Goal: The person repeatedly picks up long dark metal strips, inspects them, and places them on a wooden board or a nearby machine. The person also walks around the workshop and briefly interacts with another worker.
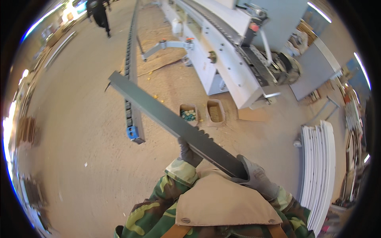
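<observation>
A long dark grey board [166,117] slants across the view, from my body up to the far left. My left hand [190,151], in a grey glove, supports it from beneath near its middle; the fingertips show along the far edge. At the near end my right hand [257,175], gloved too, grips the board's end with the thumb on top. Part of each hand is hidden by the board. The board's far end passes above a roller conveyor rail [131,119] with a blue end block [132,133].
A large white machine [205,59] with a support arm [166,45] stands ahead. Below it are a bin of small pieces [188,119] and a second bin [215,114]. White panels [318,166] stand stacked at right. A person in dark clothes [98,13] is far off, upper left.
</observation>
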### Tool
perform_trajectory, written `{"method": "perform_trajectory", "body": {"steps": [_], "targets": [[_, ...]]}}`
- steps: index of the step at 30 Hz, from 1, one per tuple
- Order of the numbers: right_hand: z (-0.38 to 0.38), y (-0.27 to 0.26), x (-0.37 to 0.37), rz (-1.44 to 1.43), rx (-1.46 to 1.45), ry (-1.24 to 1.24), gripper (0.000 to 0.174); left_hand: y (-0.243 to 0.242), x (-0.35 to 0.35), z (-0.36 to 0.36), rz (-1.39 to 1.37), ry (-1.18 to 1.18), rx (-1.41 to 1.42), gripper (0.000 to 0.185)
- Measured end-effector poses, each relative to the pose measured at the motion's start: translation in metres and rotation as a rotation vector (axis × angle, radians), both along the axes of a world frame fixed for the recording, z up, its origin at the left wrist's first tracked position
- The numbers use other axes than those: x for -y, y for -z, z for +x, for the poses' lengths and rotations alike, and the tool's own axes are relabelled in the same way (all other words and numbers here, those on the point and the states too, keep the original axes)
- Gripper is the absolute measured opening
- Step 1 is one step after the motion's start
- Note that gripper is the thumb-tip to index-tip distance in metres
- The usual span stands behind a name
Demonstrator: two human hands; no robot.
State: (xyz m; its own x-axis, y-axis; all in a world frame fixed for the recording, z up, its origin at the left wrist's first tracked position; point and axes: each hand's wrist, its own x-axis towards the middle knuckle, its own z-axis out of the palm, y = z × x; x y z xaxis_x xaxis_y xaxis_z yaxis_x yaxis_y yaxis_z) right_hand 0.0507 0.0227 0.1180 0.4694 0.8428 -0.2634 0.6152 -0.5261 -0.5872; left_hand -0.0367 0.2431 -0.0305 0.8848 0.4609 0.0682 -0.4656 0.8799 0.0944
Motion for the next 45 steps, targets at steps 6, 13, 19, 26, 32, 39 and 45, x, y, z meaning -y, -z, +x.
{"method": "perform_trajectory", "body": {"steps": [6, 13, 19, 26, 32, 39, 45], "targets": [[0.025, -0.026, 0.039, -0.052, 0.001, -0.076, 0.074, -0.002, -0.002, 0.002, -0.029, 0.017, 0.071, 0.079], [0.109, -0.061, 0.062, 0.004, 0.058, 0.315, 0.074, -0.002, 0.000, 0.010, 0.030, 0.039, 0.125, 0.079], [0.207, -0.029, 0.055, 0.127, 0.155, 0.584, 0.077, -0.004, 0.009, 0.010, 0.080, 0.056, 0.104, 0.079], [0.301, 0.030, 0.046, 0.287, 0.178, 0.678, 0.078, -0.009, 0.015, 0.008, 0.060, 0.036, 0.063, 0.077], [0.342, 0.055, 0.024, 0.325, 0.269, 0.663, 0.082, -0.012, 0.024, 0.003, 0.107, -0.065, -0.097, 0.078], [0.372, 0.086, 0.021, 0.381, 0.218, 0.701, 0.090, -0.016, 0.034, -0.001, 0.133, -0.132, -0.200, 0.083], [0.400, 0.106, 0.007, 0.276, 0.261, 0.636, 0.093, -0.012, 0.041, 0.004, 0.102, -0.163, -0.146, 0.083]]}}
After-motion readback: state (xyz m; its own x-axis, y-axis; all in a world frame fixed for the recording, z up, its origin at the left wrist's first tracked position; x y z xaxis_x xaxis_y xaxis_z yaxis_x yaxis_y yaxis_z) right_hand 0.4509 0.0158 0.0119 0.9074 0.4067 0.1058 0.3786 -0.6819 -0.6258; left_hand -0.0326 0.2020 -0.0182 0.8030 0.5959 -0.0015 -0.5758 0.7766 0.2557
